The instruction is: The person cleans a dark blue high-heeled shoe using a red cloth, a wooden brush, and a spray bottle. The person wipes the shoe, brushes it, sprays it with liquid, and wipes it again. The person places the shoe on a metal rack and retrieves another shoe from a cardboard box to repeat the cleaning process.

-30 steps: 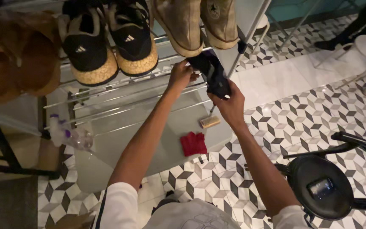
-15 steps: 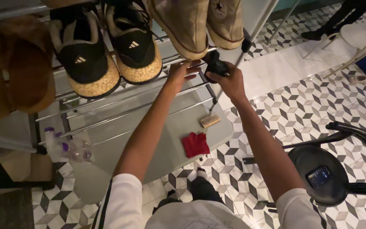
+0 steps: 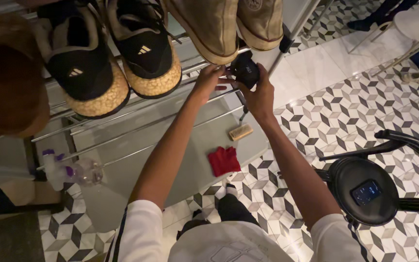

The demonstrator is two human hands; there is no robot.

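- Standing over patterned grey-and-white floor tiles (image 3: 316,121), with a round black stool (image 3: 364,191) close at the right.
- A red cloth (image 3: 224,160) and a wooden brush (image 3: 240,132) lie on the smooth grey lower shelf (image 3: 170,155), open room around them.
- Right hand (image 3: 259,94) wraps a small black shoe (image 3: 246,72); left hand (image 3: 208,81) pinches its edge, at the chrome rails (image 3: 122,121).
- Black sneakers (image 3: 117,58) and tan canvas shoes (image 3: 229,24) crowd the rack just above.
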